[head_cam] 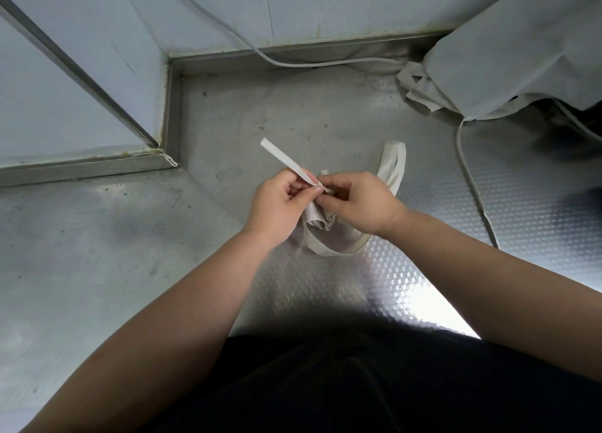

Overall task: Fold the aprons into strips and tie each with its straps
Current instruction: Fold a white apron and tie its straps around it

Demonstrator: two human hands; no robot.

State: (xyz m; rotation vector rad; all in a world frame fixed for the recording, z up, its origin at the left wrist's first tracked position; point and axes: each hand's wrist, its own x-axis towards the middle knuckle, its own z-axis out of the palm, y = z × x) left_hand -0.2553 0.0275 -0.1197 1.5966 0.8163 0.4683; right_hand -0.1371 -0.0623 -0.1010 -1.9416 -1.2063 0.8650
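Prob light & floppy, the rolled cream cloth apron bundle sits over the embossed steel bench btwn left hand & right hand, each pinching its flat pale strap close in, likely the best hold.

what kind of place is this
Probably a commercial kitchen or food-prep room: an embossed stainless steel worktop with a raised steel rim, plain wall panels, and a heap of pale aprons.

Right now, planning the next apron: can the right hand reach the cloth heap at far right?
Probably yes, once freed: the right hand pinches a strap; only a cable crosses toward the cloth heap.
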